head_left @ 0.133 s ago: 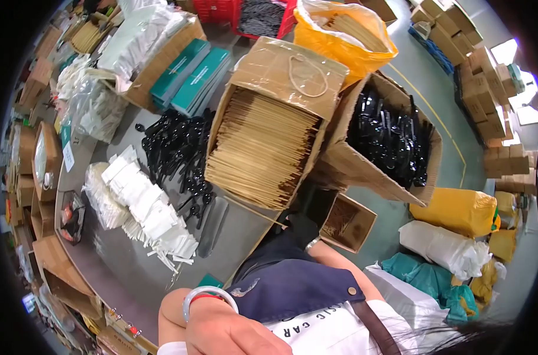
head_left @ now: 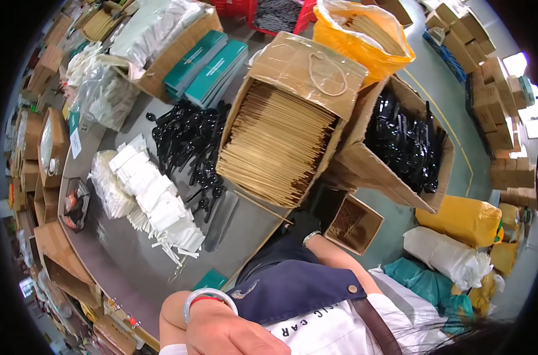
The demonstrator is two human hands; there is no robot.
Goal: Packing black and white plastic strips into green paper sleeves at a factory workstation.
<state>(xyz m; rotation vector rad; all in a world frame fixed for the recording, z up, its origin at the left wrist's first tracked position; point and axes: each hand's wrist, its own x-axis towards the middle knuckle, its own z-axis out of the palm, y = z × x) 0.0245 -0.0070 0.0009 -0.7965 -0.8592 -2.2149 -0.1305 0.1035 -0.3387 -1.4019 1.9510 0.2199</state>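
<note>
My left hand is raised in front of my white shirt, with a pale bangle and a red cord at the wrist. Its knuckles are bent, but the lower edge cuts off the fingertips. My right hand, in a black glove, is at the table edge just below the carton of thin wooden sticks. One thin wooden stick lies slantwise there, its end close to the glove. Dark shadow hides the right fingers, so their grip is unclear. Near them on the table is a grey, flat strip.
Black plastic cutlery and white paper packets lie on the grey table. An open carton of black-wrapped pieces and a small carton stand right. Teal boxes and a yellow bag are behind.
The view has turned slightly, so the table and cartons appear farther right. Both hands hold nearly the same positions relative to my body.
</note>
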